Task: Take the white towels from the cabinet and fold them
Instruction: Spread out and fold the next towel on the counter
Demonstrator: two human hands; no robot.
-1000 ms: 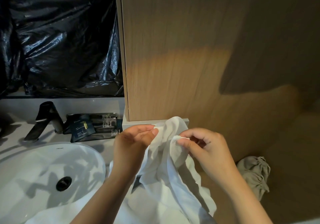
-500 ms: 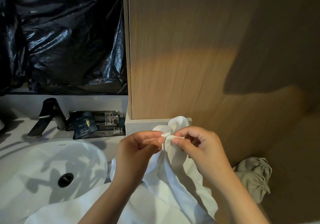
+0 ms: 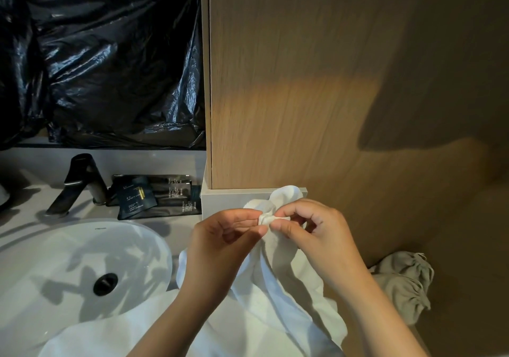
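A soft, crumpled white towel (image 3: 275, 307) hangs over the counter edge. Above it, the left hand (image 3: 220, 243) and the right hand (image 3: 316, 235) pinch one bunched corner between thumbs and fingertips. Left, a glossy oval sink (image 3: 68, 246) holds only a dark round drain (image 3: 105, 283). Right lies a wrinkled grey drawstring bag (image 3: 405, 282). Farther back are a matte black faucet (image 3: 80, 183), flat dark sachets (image 3: 154, 196), shiny black plastic sheeting (image 3: 110, 53) and a wood-grain panel (image 3: 303, 81).

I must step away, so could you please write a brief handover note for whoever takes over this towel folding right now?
Left hand: pinches a bunched bit of the white cloth towel at its top.
Right hand: pinches the same bunch, close against the left.
Towel: hangs from both hands, lower part draped beside the white oval basin.
Done: one towel is out.
Left: spread it and fold; no fold shows yet.
A crumpled grey cloth lies at right.
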